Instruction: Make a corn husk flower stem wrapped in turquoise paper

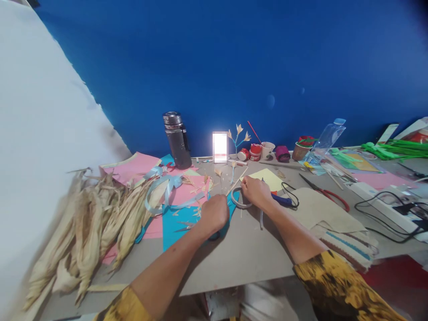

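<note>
My left hand (215, 215) is closed in a fist above the blue paper (177, 236). The thin stem of a small pale husk flower (218, 172) runs down into this fist. My right hand (257, 191) is pinched on a pale ring like a roll of tape (241, 203), whose loose strip hangs below the wrist. A thin pale stick (238, 180) slants between the two hands. Just behind them stands another husk flower (233, 164) on a light-blue stem. Scissors (185, 226) lie on the blue paper, partly hidden by my left hand.
Dried corn husks (87, 223) and a light-blue ribbon (157, 200) lie at left. A dark thermos (177, 140), paint jars (255, 151), a paper cup (267, 150) and a plastic bottle (326, 140) line the wall. Red-handled scissors (329, 195) and a power strip (384, 209) are at right.
</note>
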Tool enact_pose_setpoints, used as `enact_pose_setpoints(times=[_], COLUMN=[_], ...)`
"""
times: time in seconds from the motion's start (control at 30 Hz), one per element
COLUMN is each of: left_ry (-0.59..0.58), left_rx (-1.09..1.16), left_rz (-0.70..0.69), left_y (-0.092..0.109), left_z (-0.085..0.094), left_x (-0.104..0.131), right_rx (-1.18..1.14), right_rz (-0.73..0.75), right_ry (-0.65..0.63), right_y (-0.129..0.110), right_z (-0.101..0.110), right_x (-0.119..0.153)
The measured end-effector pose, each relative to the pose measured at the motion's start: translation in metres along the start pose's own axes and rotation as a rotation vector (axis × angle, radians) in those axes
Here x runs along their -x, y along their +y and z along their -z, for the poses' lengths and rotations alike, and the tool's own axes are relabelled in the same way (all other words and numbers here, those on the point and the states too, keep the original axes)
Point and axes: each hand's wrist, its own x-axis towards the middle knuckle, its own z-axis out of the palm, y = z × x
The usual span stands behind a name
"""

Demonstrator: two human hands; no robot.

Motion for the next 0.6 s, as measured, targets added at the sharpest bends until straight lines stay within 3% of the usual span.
enact_pose_setpoints(times=[0.13,0.2,0.3,0.4,0.5,0.6], left_ry=[0.019,0.103,0.349,0.515,0.511,0.497], left_rx=[0.058,0.196,0.539,0.947,1.295,1.5], left_rz=[0.095,0.099,0.108,0.143,0.163,0.202], left_y=[-0.019,-0.032,-0.051,-0.063,-0.067,-0.065], left_z=[0.022,0.032,0.039,0.04,0.042,0.049], left_x=[-0.005,-0.01,-0.021,-0.029,-0.032,-0.03], right_rx=[0.002,-0.029,-0.131,-0.298,-0.504,-0.639], right_rz=[-0.005,0.006,0.038,0.063,0.117,0.17], right_ry=[0.002,0.012,0.052,0.084,0.046,0.008], right_y=[0.001,0.0,0.0,-0.001,-0.004,-0.01], right_z=[-0.001,-0.002,-0.002,-0.002,-0.006,-0.013], right_x=[0.0,0.001,0.002,0.001,0.001,0.003])
